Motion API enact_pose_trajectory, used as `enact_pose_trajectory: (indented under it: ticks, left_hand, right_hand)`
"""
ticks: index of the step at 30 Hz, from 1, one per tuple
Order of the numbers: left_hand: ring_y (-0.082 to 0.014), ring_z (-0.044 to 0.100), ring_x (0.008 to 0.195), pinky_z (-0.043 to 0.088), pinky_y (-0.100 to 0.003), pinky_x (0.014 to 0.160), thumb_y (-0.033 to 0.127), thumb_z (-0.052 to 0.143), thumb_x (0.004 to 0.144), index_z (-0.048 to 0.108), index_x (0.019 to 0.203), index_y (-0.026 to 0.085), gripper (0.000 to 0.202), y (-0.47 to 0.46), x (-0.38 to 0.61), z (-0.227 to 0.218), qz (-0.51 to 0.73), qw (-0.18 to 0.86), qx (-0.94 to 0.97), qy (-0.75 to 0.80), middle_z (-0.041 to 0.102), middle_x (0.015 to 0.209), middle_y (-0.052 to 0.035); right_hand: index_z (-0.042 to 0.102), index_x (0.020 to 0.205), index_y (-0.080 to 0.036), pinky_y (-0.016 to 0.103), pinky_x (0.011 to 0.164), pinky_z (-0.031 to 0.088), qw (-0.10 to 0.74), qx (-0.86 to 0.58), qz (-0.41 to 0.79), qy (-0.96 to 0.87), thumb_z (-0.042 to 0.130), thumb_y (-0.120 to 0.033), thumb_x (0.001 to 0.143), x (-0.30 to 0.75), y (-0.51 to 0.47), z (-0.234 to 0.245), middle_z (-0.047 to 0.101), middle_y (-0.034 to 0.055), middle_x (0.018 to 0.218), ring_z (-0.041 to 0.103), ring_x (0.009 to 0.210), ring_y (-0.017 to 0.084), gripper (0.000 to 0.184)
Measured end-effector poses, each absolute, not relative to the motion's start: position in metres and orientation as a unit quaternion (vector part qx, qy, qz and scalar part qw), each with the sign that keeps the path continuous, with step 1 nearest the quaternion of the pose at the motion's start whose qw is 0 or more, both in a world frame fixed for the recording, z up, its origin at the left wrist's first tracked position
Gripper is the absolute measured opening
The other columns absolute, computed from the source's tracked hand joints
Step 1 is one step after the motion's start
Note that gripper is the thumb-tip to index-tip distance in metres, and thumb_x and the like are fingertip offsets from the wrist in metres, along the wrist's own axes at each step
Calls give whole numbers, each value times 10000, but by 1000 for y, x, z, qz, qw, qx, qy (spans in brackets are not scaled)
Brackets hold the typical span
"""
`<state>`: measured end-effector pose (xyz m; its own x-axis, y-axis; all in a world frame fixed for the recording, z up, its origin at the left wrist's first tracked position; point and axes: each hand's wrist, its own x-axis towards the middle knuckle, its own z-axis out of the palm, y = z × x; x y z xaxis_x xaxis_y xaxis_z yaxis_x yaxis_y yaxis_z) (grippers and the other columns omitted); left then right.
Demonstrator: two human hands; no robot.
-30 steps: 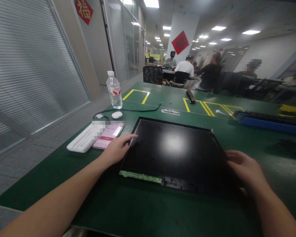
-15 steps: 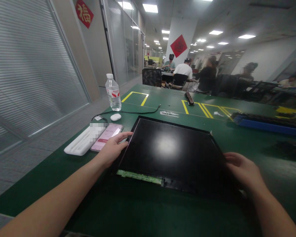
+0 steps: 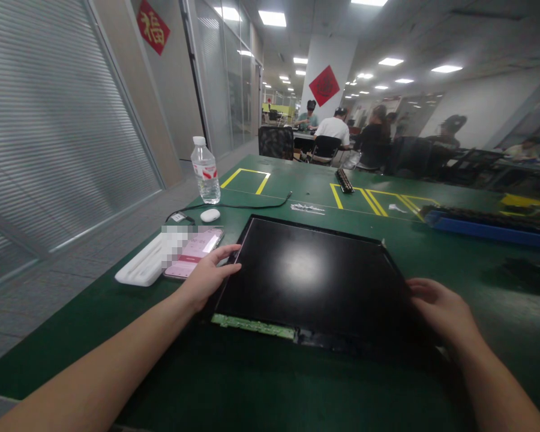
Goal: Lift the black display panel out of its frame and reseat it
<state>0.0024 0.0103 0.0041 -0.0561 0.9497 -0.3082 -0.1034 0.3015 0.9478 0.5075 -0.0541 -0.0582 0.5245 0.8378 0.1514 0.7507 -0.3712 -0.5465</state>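
Observation:
A black flat display panel (image 3: 310,279) lies on the green table mat (image 3: 261,390), with a green circuit strip (image 3: 252,326) along its near edge. My left hand (image 3: 209,273) grips the panel's left edge, fingers curled over it. My right hand (image 3: 438,312) holds the panel's right edge, fingers bent around it.
Left of the panel lie a phone (image 3: 193,252), a white case (image 3: 139,268), a white earbud case (image 3: 210,215), a black cable (image 3: 247,205) and a water bottle (image 3: 206,170). A blue tray (image 3: 490,231) sits at the right. Several people sit at far desks.
My left hand slid a little back along the panel's left edge and curled onto it. The view shifted slightly; the panel stays flat.

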Motion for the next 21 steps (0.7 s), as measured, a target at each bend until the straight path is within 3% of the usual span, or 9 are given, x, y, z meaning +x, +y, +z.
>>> enact_pose_trajectory:
  ticks: [3, 8, 16, 21]
  left_hand:
    - [-245, 822, 866, 656, -306, 685, 88, 872, 640, 758, 1169, 225, 559, 11, 2, 3, 450, 595, 367, 556, 806, 1264, -84]
    - [-260, 829, 773, 678, -345, 648, 81, 933, 586, 700, 1330, 232, 794, 12, 0, 2, 434, 633, 337, 545, 823, 1227, -103]
    - [-296, 844, 815, 686, -339, 651, 109, 944, 593, 743, 1286, 213, 729, 11, -5, 1, 398, 652, 370, 529, 872, 1045, -70]
    - [-311, 843, 930, 684, -337, 730, 111, 941, 590, 742, 1276, 201, 720, 9, -5, 6, 414, 649, 379, 513, 859, 1134, -96]
  right_hand:
    - [782, 1002, -278, 427, 792, 560, 303, -832, 131, -445, 650, -359, 640, 502, -54, -52, 830, 74, 980, 771, 891, 304, 393]
    - [780, 958, -274, 420, 782, 529, 313, -831, 122, -444, 663, -364, 625, 493, -56, -45, 820, 76, 926, 751, 841, 295, 364]
    - [778, 960, -269, 389, 795, 516, 312, -832, 124, -441, 646, -325, 633, 484, -56, -39, 818, 61, 952, 744, 864, 267, 358]
    - [782, 963, -269, 396, 807, 530, 317, -832, 125, -439, 651, -311, 636, 478, -58, -35, 816, 59, 946, 742, 861, 266, 355]
